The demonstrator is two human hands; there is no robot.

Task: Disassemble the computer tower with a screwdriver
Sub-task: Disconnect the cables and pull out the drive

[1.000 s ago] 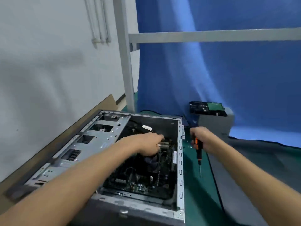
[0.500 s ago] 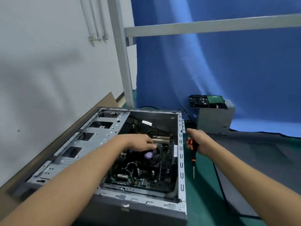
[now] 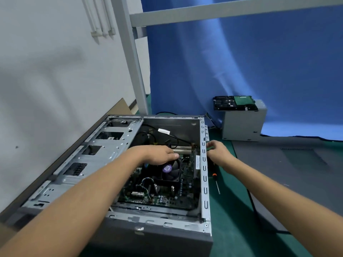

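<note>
Green mat (image 3: 232, 216) spreads right of the computer tower (image 3: 204, 184), blue cloth (image 3: 241, 71) behind it. Left hand (image 3: 157, 154) lies inside, fingers together; right hand (image 3: 218, 154) curls at its rim, grip unclear.

My left forearm (image 3: 83, 197) and right forearm (image 3: 278, 201): both bare all the way back to the frame edge. Left hand (image 3: 157, 154) and right hand (image 3: 219, 154): bare too. Finer detail on my fingers is too blurred to report.
</note>
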